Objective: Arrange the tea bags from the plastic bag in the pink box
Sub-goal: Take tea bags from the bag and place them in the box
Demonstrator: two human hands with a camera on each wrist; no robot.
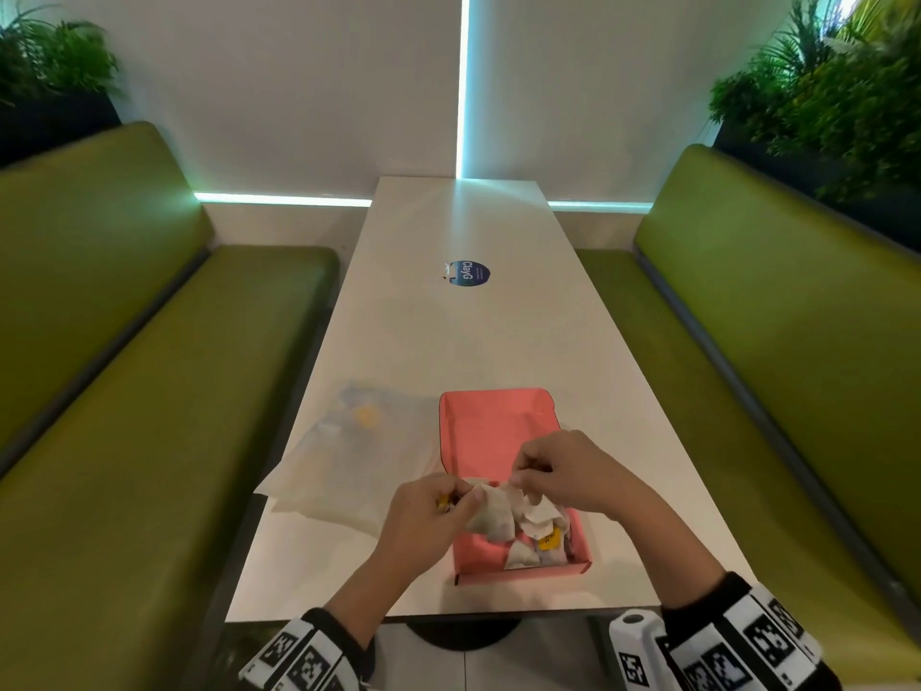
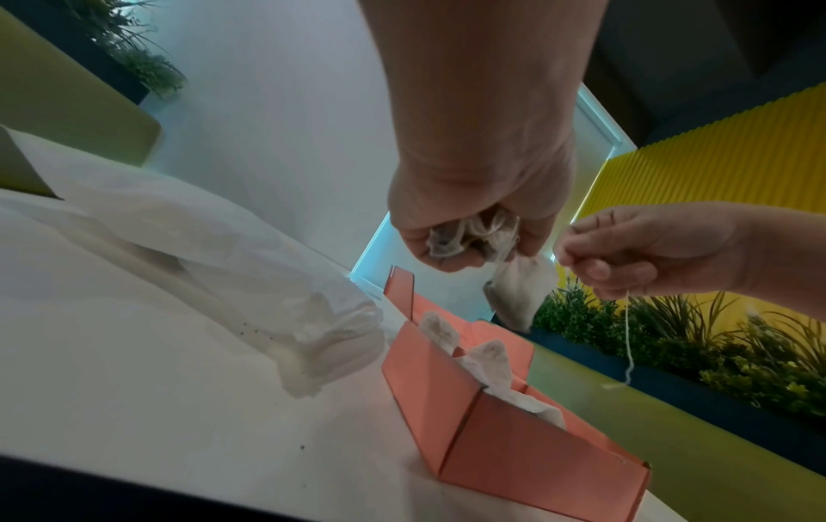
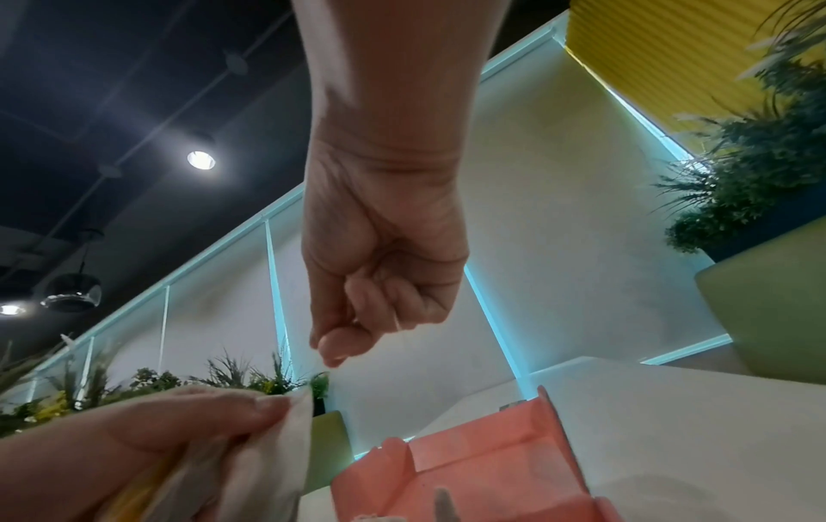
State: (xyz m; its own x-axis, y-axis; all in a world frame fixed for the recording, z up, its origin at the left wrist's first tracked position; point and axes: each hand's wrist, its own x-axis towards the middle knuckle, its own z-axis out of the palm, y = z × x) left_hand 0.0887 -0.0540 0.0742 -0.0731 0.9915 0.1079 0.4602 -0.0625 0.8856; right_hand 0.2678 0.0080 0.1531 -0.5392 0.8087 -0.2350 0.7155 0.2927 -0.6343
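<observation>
An open pink box [image 1: 491, 431] sits on the white table [image 1: 458, 336], with several tea bags [image 1: 536, 538] in its near end. My left hand [image 1: 433, 511] hovers over the box's left wall and grips a bunch of white tea bags [image 1: 491, 513]; one tea bag [image 2: 518, 293] dangles from the left hand [image 2: 473, 226]. My right hand [image 1: 563, 471], above the box, pinches a thin white string [image 2: 628, 339] with curled fingers [image 3: 353, 339]. The crumpled plastic bag [image 1: 344, 456] lies left of the box.
Green bench seats [image 1: 124, 406] run along both sides of the narrow table. A round blue sticker [image 1: 468, 274] lies mid-table. Planters with greenery [image 1: 837, 92] stand behind the backrests. The pink box's lid [image 1: 498, 406] lies open towards the far end.
</observation>
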